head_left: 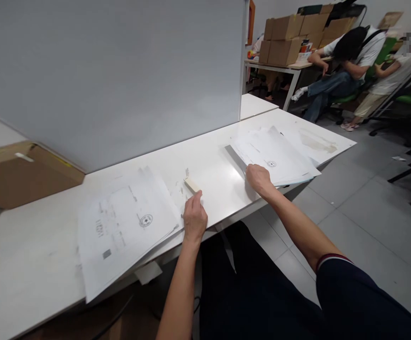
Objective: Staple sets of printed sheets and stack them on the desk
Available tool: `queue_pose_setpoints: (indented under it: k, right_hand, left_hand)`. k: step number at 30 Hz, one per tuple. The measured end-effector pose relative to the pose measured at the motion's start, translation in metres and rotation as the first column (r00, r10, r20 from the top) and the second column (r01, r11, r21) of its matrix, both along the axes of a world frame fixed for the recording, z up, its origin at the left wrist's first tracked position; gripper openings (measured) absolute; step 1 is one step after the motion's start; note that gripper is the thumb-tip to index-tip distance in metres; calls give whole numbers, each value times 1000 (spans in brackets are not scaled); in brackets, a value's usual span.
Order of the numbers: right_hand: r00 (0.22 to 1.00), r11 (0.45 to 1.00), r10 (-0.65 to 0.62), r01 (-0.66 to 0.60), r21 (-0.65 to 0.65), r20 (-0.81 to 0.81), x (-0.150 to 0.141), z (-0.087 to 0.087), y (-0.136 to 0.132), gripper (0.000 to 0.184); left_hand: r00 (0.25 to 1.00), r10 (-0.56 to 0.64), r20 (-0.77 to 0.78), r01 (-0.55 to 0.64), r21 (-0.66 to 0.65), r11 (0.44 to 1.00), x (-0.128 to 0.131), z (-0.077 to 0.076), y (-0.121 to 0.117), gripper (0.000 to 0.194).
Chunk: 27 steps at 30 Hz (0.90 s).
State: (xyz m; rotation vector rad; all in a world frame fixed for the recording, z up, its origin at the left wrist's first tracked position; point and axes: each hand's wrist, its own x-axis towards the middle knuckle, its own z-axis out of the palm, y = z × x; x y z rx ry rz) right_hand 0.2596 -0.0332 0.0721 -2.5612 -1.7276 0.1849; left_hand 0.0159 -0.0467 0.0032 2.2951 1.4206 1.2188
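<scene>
White counter runs beneath a grey panel in the head view, with cardboard boxes on a table and seated people behind at the right. The pale block lies on the counter between the left papers and the right papers. The left hand has its fingertips at the block's near end; how firm its grip is cannot be told. The right hand, its grip narrow and fingers curled, is at the near left edge of the right papers; whether it pinches a sheet is hidden.
</scene>
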Motion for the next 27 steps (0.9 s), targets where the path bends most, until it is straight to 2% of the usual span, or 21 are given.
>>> queue_pose_setpoints:
  k: [2, 3, 4, 6, 8, 9, 10, 11, 13, 14, 17, 22, 24, 27]
  right_hand:
    - [999, 997, 35, -37, 63, 18, -11, 4, -13, 31]
    - [997, 993, 71, -73, 94, 30, -20, 5, -22, 31]
    - [992, 986, 117, -121, 119, 42, -31, 6, -33, 30]
    - [966, 957, 251, -256, 133, 51, -56, 7, -55, 29]
    - [910, 903, 413, -414, 118, 34, -83, 4, -77, 29]
    - [874, 867, 486, -485, 116, 23, -95, 3, -87, 30]
    - [838, 832, 545, -542, 118, 12, -106, 1, -95, 31]
    - [806, 800, 591, -587, 122, 3, -114, -1, -101, 31]
    - [772, 767, 635, -629, 128, -11, -122, -5, -108, 31]
    - [765, 760, 644, -637, 129, -17, -123, -6, -109, 31]
    - [768, 764, 640, -632, 132, -25, -118, -13, -106, 30]
    - [776, 771, 630, -621, 144, -25, -116, -21, -104, 30]
    - [783, 783, 619, -609, 130, -62, -117, -18, -105, 31]
    - [775, 806, 592, -576, 139, -222, -106, -2, -100, 41]
  left_hand:
    - [986, -2, 165, 27, -155, 988, 2, 6, -3, 35]
    - [961, 23, 277, 53, -265, 963, 4, 10, -5, 35]
    - [913, 70, 402, 100, -387, 917, 6, 15, -7, 40]
    - [758, 169, 630, 304, -570, 764, 11, 25, -10, 56]
    - [611, 223, 760, 512, -594, 621, 14, 33, -12, 64]
    - [570, 232, 788, 561, -580, 591, 15, 36, -12, 64]
    - [557, 238, 796, 564, -573, 595, 15, 37, -11, 60]
    - [566, 246, 787, 531, -576, 621, 15, 36, -10, 55]
    - [600, 294, 744, 417, -604, 679, 11, 31, -8, 44]
    - [605, 327, 726, 371, -621, 691, 9, 29, -7, 39]
    - [582, 381, 718, 349, -644, 681, 4, 23, -7, 31]
    - [556, 370, 744, 370, -620, 692, 6, 23, -9, 28]
    - [557, 363, 747, 374, -616, 693, 7, 23, -9, 31]
    - [566, 354, 745, 370, -613, 698, 2, 23, -10, 37]
